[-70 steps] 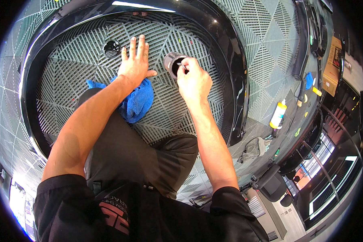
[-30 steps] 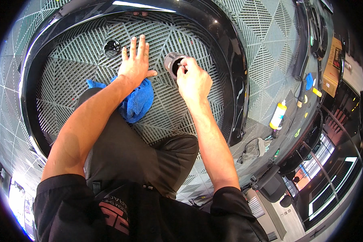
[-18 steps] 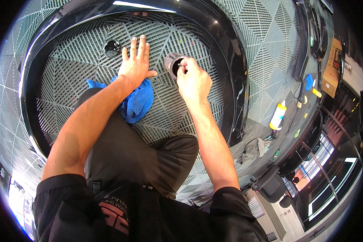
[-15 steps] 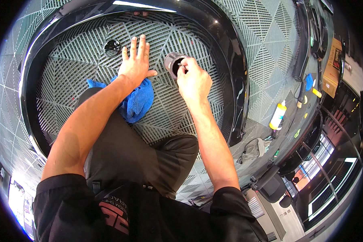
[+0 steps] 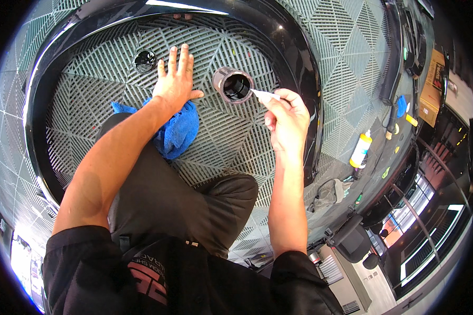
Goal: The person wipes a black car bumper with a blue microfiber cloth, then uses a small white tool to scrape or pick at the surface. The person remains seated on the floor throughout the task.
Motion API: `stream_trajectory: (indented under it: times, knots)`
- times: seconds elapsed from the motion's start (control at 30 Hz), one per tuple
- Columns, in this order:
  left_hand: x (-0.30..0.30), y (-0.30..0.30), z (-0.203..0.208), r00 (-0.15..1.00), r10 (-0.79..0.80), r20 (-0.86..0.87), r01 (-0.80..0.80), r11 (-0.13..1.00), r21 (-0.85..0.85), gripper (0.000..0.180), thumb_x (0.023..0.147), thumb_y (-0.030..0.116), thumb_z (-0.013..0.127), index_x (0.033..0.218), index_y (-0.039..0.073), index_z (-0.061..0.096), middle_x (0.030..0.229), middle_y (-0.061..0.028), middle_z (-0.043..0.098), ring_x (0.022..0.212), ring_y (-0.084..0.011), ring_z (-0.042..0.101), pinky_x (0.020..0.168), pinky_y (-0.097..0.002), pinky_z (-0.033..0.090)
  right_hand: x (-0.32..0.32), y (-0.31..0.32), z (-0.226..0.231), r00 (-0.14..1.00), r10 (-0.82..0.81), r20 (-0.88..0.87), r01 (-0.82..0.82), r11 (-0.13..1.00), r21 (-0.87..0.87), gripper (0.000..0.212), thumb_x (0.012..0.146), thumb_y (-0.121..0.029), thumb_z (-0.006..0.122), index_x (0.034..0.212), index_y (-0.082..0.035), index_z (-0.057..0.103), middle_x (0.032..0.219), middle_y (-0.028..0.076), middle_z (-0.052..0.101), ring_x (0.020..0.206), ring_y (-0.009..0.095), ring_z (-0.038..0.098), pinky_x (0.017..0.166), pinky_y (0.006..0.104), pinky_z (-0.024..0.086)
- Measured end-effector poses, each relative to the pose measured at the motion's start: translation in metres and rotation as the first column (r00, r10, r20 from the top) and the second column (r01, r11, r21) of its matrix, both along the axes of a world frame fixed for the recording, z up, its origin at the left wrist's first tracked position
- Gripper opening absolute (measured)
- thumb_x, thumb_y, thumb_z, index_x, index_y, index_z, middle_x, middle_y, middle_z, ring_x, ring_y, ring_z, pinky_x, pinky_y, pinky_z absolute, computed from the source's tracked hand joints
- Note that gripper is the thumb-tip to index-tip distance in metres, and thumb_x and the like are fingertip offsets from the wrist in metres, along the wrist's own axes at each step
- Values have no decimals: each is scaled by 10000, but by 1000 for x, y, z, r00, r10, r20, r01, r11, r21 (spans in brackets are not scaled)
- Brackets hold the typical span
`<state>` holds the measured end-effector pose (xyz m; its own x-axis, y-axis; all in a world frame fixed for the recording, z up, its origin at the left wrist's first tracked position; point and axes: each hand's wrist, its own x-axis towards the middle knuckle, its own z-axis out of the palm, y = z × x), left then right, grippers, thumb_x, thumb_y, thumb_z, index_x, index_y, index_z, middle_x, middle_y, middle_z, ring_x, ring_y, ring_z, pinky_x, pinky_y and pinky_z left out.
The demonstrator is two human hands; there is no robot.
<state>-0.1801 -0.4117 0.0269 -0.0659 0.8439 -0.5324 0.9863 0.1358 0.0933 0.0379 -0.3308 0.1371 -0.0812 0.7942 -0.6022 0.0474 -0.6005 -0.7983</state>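
Observation:
My right hand [image 5: 288, 113] pinches a small white pointed piece [image 5: 265, 96] between thumb and fingers; its exact kind is unclear. The tip is beside the rim of a dark cylindrical can [image 5: 227, 79], glossy black inside, standing on the grated floor. With fingers spread, my left hand [image 5: 176, 84] lies flat against the floor tiles, palm down. Left of its fingertips sits a round glossy black lid-like disc [image 5: 145, 61]. A blue cloth [image 5: 178, 134] is bunched under and beside my left wrist, near my knee.
A glossy black curved car trim piece [image 5: 299, 58] arches around both hands. On the right stand a yellow-and-white bottle [image 5: 361, 150], a grey mesh bag-like item [image 5: 328, 195], another blue cloth [image 5: 402, 106] and a cardboard box [image 5: 432, 94]. Grey grated tiles [image 5: 347, 79] cover the floor.
My right hand has moved right, from over the can's mouth to beside its rim, bringing the white pointed piece into sight. The left hand has stayed in place.

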Motion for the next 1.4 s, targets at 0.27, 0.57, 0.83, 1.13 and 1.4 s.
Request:
stream_trajectory:
  times: [0.27, 0.57, 0.83, 1.13, 1.4]
  knots:
    - [0, -1, -1, 1000, -4, -4, 4, 1000, -3, 1032, 851, 651, 590, 1552, -15, 231, 1638, -243, 42, 1509, -436, 97, 1151, -608, 278, 15, 1, 6, 955, -92, -282, 36, 980, -198, 209, 872, -17, 706, 1054, -29, 604, 870, 159, 713, 501, 130, 569, 434, 236, 407]
    - [2, 0, -5, 1000, 2, -3, -2, 1000, -16, 1028, 858, 651, 587, 1555, -12, 225, 1642, -235, 24, 1513, -434, 83, 1153, -618, 260, -29, -20, -15, 671, 164, 723, -538, 779, 322, 284, 837, -122, 764, 1091, -86, 642, 878, 105, 750, 651, 182, 698, 650, 317, 562]
    - [2, 0, -3, 1000, -12, -8, 12, 1000, 20, 1020, 861, 657, 573, 1546, -22, 243, 1636, -248, 51, 1508, -436, 105, 1143, -615, 288, -35, -10, -43, 378, 276, 884, -820, 543, 181, 184, 879, -236, 717, 938, -126, 582, 782, 107, 717, 691, 332, 705, 628, 438, 539]
    - [2, 0, -2, 1000, -4, 2, 4, 1000, -2, 1018, 859, 646, 588, 1547, -20, 242, 1637, -240, 59, 1509, -429, 110, 1146, -609, 289, -35, -5, -51, 343, 285, 895, -855, 489, 172, 159, 863, -224, 718, 864, -144, 581, 647, 99, 656, 619, 338, 678, 575, 454, 517]
    - [2, 0, -1, 1000, -6, -5, 6, 1000, -4, 1024, 859, 651, 581, 1552, -16, 229, 1637, -241, 54, 1510, -432, 95, 1153, -604, 281, -38, -6, -54, 336, 264, 904, -858, 482, 178, 146, 854, -198, 716, 845, -145, 580, 640, 110, 654, 612, 344, 677, 570, 455, 518]
